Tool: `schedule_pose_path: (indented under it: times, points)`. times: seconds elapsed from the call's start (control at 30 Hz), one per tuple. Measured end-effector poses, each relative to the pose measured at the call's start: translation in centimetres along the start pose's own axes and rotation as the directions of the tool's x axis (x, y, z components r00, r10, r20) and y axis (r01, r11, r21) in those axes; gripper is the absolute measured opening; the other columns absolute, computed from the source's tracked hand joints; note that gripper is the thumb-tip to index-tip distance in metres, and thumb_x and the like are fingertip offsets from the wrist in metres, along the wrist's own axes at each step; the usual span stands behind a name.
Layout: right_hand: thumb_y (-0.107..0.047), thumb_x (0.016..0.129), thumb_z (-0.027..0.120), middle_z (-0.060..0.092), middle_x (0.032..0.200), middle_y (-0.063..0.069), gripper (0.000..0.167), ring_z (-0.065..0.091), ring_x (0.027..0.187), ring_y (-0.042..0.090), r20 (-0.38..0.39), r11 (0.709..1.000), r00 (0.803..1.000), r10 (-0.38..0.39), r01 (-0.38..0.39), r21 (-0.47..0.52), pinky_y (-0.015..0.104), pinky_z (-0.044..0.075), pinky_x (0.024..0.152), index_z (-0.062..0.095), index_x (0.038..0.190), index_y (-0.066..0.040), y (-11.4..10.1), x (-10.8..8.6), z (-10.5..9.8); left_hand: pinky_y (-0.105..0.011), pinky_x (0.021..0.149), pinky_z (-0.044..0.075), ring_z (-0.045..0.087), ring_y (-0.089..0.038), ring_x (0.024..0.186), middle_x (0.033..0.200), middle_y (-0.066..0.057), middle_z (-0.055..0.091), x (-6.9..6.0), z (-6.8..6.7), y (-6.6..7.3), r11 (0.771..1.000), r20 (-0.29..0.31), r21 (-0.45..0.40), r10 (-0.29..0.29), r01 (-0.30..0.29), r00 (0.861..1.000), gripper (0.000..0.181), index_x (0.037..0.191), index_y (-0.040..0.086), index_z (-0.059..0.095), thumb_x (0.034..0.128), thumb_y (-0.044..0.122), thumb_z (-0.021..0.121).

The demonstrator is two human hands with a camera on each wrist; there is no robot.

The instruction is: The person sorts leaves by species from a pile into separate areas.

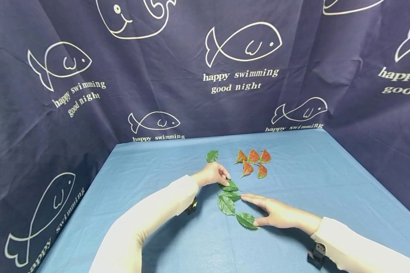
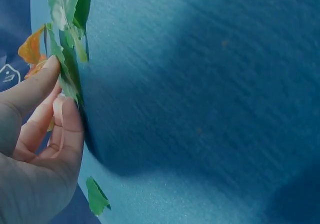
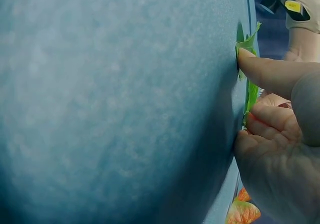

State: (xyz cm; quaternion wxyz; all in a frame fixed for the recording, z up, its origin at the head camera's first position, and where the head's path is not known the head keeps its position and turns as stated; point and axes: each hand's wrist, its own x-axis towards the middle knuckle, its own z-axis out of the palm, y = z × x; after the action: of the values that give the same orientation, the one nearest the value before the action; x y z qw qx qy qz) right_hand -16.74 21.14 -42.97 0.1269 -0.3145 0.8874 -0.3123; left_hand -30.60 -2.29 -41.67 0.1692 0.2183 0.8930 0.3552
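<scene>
In the head view, the pale-sleeved left arm (image 1: 157, 212) enters at 7 o'clock, slightly bent, and reaches toward 1 o'clock. The left hand (image 1: 214, 173) has its fingers (image 2: 72, 118) curled and its thumb (image 2: 37, 86) brought near them in a pinch. The pale-sleeved right arm (image 1: 358, 242) enters at 4 o'clock, angled toward 10. The right hand (image 1: 276, 213) lies low, longer fingers pointing toward 10 o'clock, thumb spread toward 8.

Flat blue cloth (image 1: 300, 174) — several green leaves (image 1: 226, 205), and near them five red-orange leaves (image 1: 253, 156).
</scene>
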Motion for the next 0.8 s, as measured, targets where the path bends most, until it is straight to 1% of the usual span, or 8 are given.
schedule_pose_path:
  times: [0.13, 0.27, 0.47, 0.67, 0.8]
  points:
    - [-0.036, 0.087, 0.07, 0.035, 0.154, 0.015, 0.075, 0.034, 0.139, 0.04, 0.003, 1.0, 1.0, 0.0, 0.0, 0.002, 0.056, 0.035, 0.111, 0.037, 0.149, -0.013, 0.0, 0.0, 0.0, -0.012, 0.062, 0.047, 0.057, -0.002, 0.067, 0.077, 0.001, 0.072, 0.1, 0.2, -0.1, 0.999, -0.017, 0.036, -0.004, 0.005, 1.0, 0.021, 0.087, 0.009, 0.078, 0.069, 0.012, 0.088]
    - [-0.036, 0.087, 0.07, 0.035, 0.154, 0.015, 0.075, 0.034, 0.139, 0.04, 0.002, 1.0, 1.0, -0.001, 0.001, 0.003, 0.055, 0.035, 0.111, 0.037, 0.149, -0.013, 0.1, 0.0, 0.0, -0.013, 0.062, 0.048, 0.058, -0.003, 0.065, 0.078, -0.001, 0.073, 0.1, 0.2, -0.1, 0.997, -0.02, 0.072, 0.006, -0.005, 1.0, 0.018, 0.084, 0.01, 0.078, 0.0693, 0.013, 0.088]
    - [-0.036, 0.086, 0.07, 0.035, 0.155, 0.015, 0.075, 0.034, 0.14, 0.04, 0.004, 1.0, 1.0, 0.001, -0.001, 0.004, 0.057, 0.035, 0.111, 0.037, 0.15, -0.013, 0.0, 0.0, 0.0, -0.014, 0.061, 0.05, 0.061, -0.003, 0.063, 0.076, -0.003, 0.074, 0.1, 0.1, -0.3, 1.0, 0.001, 0.021, 0.005, -0.005, 1.0, 0.013, 0.081, 0.008, 0.077, 0.0715, 0.01, 0.086]
    - [-0.034, 0.086, 0.071, 0.035, 0.155, 0.015, 0.075, 0.034, 0.14, 0.04, 0.001, 1.0, 1.0, 0.007, -0.007, 0.002, 0.058, 0.034, 0.11, 0.036, 0.149, -0.012, -0.1, 0.0, 0.0, -0.017, 0.066, 0.052, 0.064, -0.005, 0.07, 0.082, -0.004, 0.075, 0.5, -0.3, -0.8, 1.0, 0.066, -0.006, -0.003, 0.003, 0.998, 0.01, 0.087, 0.009, 0.078, 0.077, 0.01, 0.081]
    - [-0.033, 0.086, 0.071, 0.035, 0.154, 0.016, 0.075, 0.034, 0.14, 0.04, -0.004, 1.0, 1.0, 0.01, -0.01, -0.004, 0.06, 0.033, 0.11, 0.037, 0.149, -0.011, -0.2, 0.0, 0.1, -0.02, 0.07, 0.055, 0.064, -0.008, 0.072, 0.084, -0.007, 0.075, 0.6, -0.5, -1.0, 0.998, 0.105, -0.055, -0.007, 0.013, 0.994, 0.012, 0.091, 0.005, 0.077, 0.0793, 0.008, 0.079]
